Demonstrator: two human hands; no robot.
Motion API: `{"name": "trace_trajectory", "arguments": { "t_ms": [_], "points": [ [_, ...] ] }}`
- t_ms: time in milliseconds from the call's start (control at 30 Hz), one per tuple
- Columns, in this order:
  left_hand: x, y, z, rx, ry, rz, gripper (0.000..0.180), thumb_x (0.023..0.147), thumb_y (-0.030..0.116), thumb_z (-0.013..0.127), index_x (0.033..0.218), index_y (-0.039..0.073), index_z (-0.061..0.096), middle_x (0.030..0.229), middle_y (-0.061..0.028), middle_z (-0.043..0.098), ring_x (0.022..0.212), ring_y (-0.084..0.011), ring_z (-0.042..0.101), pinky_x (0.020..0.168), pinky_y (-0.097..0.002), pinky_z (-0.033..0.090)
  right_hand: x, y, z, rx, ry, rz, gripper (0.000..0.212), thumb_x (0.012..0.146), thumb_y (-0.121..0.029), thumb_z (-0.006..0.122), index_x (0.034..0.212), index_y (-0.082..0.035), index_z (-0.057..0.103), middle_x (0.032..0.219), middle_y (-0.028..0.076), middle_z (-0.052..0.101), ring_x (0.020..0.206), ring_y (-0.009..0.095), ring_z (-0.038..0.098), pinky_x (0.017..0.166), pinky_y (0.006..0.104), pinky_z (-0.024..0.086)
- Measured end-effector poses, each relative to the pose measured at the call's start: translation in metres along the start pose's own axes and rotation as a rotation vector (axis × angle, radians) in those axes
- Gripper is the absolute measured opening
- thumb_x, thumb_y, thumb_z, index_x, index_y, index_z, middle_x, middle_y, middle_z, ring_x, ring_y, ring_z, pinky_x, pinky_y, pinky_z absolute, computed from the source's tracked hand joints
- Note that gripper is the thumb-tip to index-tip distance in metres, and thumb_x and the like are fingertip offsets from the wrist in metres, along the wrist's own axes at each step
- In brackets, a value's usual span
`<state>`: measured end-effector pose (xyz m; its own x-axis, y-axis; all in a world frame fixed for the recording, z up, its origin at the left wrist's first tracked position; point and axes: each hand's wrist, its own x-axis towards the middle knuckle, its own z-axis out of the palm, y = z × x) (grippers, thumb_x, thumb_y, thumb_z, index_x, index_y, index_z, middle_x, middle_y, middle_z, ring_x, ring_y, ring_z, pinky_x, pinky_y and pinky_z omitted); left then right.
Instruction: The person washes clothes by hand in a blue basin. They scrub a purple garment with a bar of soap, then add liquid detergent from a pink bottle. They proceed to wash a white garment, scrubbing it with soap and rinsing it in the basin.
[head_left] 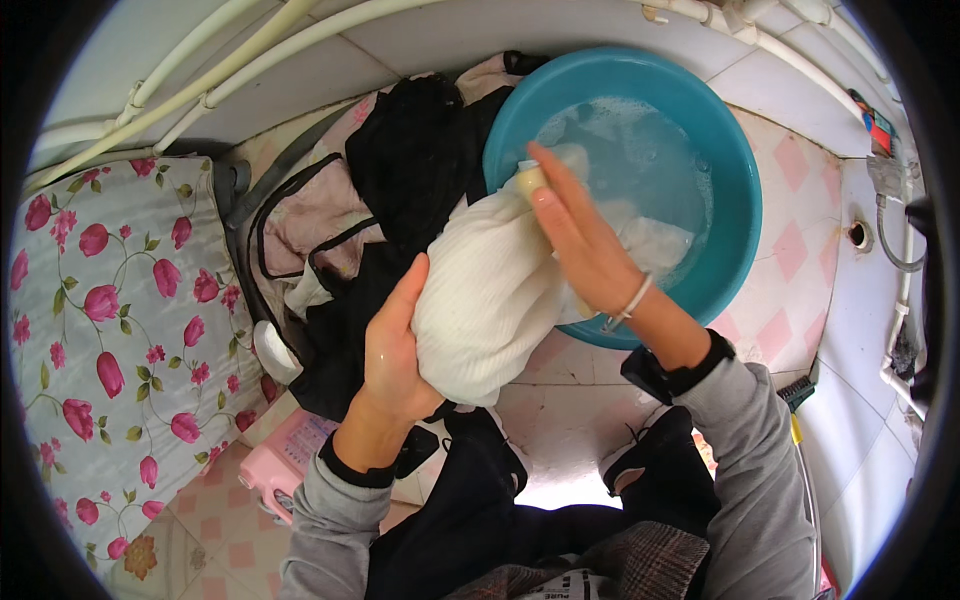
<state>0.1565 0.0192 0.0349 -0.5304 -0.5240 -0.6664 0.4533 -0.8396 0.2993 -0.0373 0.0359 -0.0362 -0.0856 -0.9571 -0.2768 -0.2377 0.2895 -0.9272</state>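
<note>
A bunched white ribbed garment [490,300] hangs between my hands at the near left rim of a teal basin [738,190]. My left hand [395,350] cups its left side from below, thumb up along the cloth. My right hand [590,240] lies over its upper right part, with a pale yellow block that looks like a bar of soap [530,180] under the fingers. Cloudy, sudsy water [635,150] partly fills the basin, and more white cloth [655,242] sits in it. The right palm side is hidden.
Dark clothes [415,150] and a pink, black-edged piece [310,215] lie heaped left of the basin. A flowered cover [130,330] fills the left side. Near my left forearm stands a pink jug [290,455]. White pipes [290,50] run along the wall.
</note>
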Motion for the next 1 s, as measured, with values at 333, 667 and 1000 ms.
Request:
{"name": "trace_trajectory", "arguments": {
  "t_ms": [333,667,1000],
  "points": [
    [0.013,-0.016,0.000,0.171,0.197,0.184,0.046,0.102,0.040,0.035,0.121,0.004,0.056,0.111,-0.0088,0.064,0.100,-0.0206,0.064,0.087,-0.0357,0.052,-0.024,-0.045,0.041,-0.239,0.076,-0.247,0.073,0.080,-0.036,0.069,0.145,-0.026,0.038,0.096,0.014,0.045,0.070,0.033,0.060,0.059,0.0411,0.053],
    [0.012,0.003,-0.010,0.105,0.130,0.049,0.045,0.102,0.040,0.038,0.124,0.004,0.052,0.111,-0.0066,0.063,0.099,-0.0201,0.064,0.087,-0.0353,0.051,-0.030,-0.061,0.050,-0.193,-0.052,-0.221,0.065,0.088,-0.036,0.062,0.144,-0.018,0.035,0.104,0.020,0.048,0.080,0.042,0.059,0.067,0.0461,0.051],
    [0.021,0.016,-0.025,0.065,-0.327,-0.053,0.046,0.103,0.038,0.035,0.133,0.006,0.047,0.125,-0.0078,0.060,0.113,-0.0202,0.059,0.098,-0.0357,0.047,-0.054,-0.062,0.048,-0.170,0.000,-0.422,0.054,0.092,-0.034,0.057,0.138,-0.012,0.040,0.104,0.023,0.050,0.086,0.043,0.058,0.067,0.0487,0.050]
  ]
}}
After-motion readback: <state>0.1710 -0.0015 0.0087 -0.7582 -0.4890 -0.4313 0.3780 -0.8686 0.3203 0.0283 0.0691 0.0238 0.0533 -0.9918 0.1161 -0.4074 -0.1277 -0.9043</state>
